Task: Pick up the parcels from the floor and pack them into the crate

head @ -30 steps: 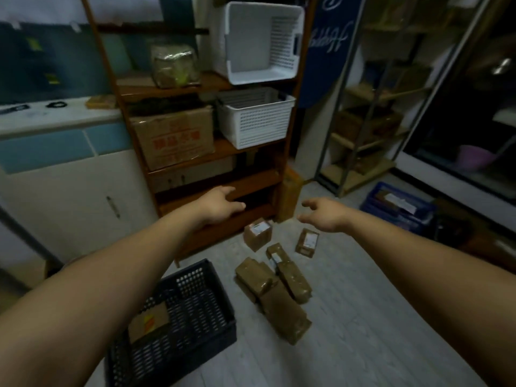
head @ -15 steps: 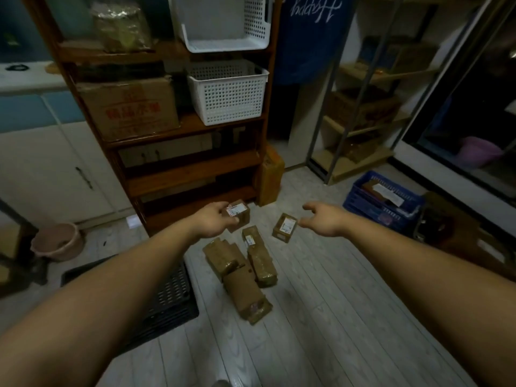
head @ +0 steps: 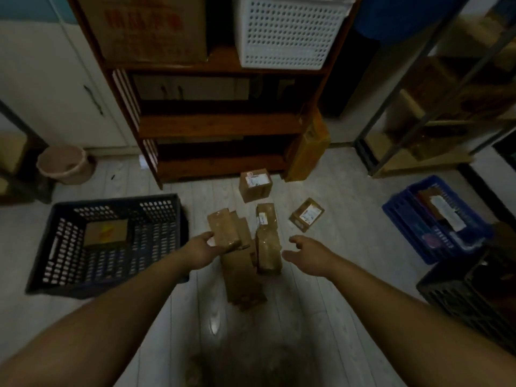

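**Reach into the parcel pile (head: 245, 255)**

My left hand (head: 201, 251) is at the near left corner of a taped brown parcel (head: 223, 229) that lies on top of the pile. My thumb lies along its edge and my fingers are hidden behind it, so I cannot tell whether I have hold of it. My right hand (head: 304, 252) hovers spread and loosely curved, with nothing in it. It is just beside the right flank of a long wrapped parcel (head: 268, 247) and not touching it. A flat parcel (head: 243, 286) pokes out of the pile toward me.

Farther off, near the foot of the wooden shelf (head: 223, 127), a small labelled box (head: 255, 185) stands alone. A labelled packet (head: 306, 216) lies apart to its right.

The dark crate (head: 117, 201) sits on the floor to my left, just beside the pile, with a lone parcel (head: 106, 233) flat on its bottom. A blue crate (head: 402, 219) stands well off to my right. A pink bucket (head: 65, 163) is by the cabinet at the far left, and a white basket (head: 287, 32) sits on the shelf.
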`<state>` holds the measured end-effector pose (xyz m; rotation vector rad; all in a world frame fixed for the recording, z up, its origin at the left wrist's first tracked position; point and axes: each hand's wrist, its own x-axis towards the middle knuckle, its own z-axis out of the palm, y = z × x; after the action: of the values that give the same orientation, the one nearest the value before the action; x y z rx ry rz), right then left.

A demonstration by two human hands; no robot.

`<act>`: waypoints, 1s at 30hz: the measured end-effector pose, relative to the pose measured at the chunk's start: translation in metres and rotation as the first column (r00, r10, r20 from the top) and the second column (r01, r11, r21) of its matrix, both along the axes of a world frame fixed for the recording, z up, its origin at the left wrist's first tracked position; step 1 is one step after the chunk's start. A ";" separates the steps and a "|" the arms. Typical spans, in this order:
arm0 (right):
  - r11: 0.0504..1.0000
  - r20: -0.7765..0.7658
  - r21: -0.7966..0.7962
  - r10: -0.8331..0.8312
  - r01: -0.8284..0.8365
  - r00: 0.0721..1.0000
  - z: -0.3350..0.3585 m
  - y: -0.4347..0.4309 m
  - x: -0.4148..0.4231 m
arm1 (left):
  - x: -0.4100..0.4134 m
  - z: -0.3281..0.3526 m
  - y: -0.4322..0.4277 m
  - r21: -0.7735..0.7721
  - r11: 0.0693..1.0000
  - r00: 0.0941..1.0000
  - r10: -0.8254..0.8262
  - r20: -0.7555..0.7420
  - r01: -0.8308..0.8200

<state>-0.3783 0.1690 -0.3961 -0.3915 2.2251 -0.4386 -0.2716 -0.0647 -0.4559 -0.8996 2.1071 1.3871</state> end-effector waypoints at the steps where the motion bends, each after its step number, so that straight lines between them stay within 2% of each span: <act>1: 1.000 0.016 -0.006 0.016 -0.016 1.000 -0.019 -0.003 -0.009 | 0.001 -0.019 0.000 0.017 0.999 0.999 0.047 0.016 -0.047; 4: 1.000 0.082 -0.028 0.008 -0.005 0.997 -0.085 -0.014 -0.032 | 0.001 -0.083 0.002 0.038 0.984 0.983 0.171 0.072 -0.174; 10: 0.992 0.164 -0.117 -0.016 0.036 0.986 -0.253 -0.032 -0.054 | -0.011 -0.236 0.019 -0.028 0.982 0.971 0.187 0.152 -0.185; 15: 0.984 0.256 -0.146 -0.059 0.099 0.965 -0.400 -0.042 -0.044 | -0.024 -0.364 0.035 0.057 0.958 0.950 0.267 0.161 -0.280; 18: 0.992 0.233 -0.090 -0.068 0.091 0.970 -0.463 -0.040 -0.030 | -0.021 -0.417 0.049 0.191 0.910 0.920 0.327 0.215 -0.368; 22: 0.997 0.314 -0.001 -0.073 0.077 0.947 -0.511 -0.035 0.000 | -0.010 -0.448 0.063 0.334 0.817 0.879 0.399 0.261 -0.470; 27: 0.995 0.310 0.046 -0.098 0.089 0.946 -0.503 -0.040 0.030 | 0.020 -0.428 0.058 0.254 0.813 0.841 0.449 0.302 -0.525; 30: 0.987 0.308 -0.033 -0.137 0.155 0.942 -0.462 -0.044 0.040 | 0.036 -0.385 0.051 0.246 0.802 0.832 0.476 0.286 -0.544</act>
<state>-0.3384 0.1249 -0.8584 -0.1735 1.9492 -0.6010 -0.2361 -0.0136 -0.8413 -1.4754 1.4675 1.7376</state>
